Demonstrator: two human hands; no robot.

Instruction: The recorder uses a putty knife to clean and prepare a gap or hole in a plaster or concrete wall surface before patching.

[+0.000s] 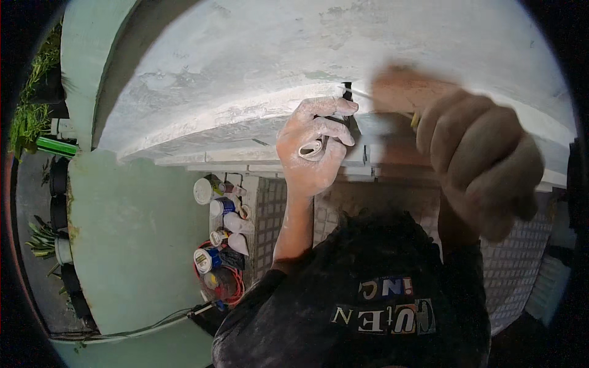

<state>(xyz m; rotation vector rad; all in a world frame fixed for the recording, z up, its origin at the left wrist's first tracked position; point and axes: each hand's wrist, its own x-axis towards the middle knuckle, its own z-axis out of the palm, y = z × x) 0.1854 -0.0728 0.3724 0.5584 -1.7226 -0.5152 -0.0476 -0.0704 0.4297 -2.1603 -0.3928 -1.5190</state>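
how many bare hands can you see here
2: the left hand, curled around a pale round-ended object by the ledge, and the right hand, a blurred fist to its right. No other hand shows.

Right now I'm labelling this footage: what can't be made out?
In the head view:
Yellow piece at the right hand: shape lost in motion blur.
Item with a pale ring-shaped end: mostly hidden by the left hand.
Containers: labels too small to read.
Plants: cut off by the dark rim.
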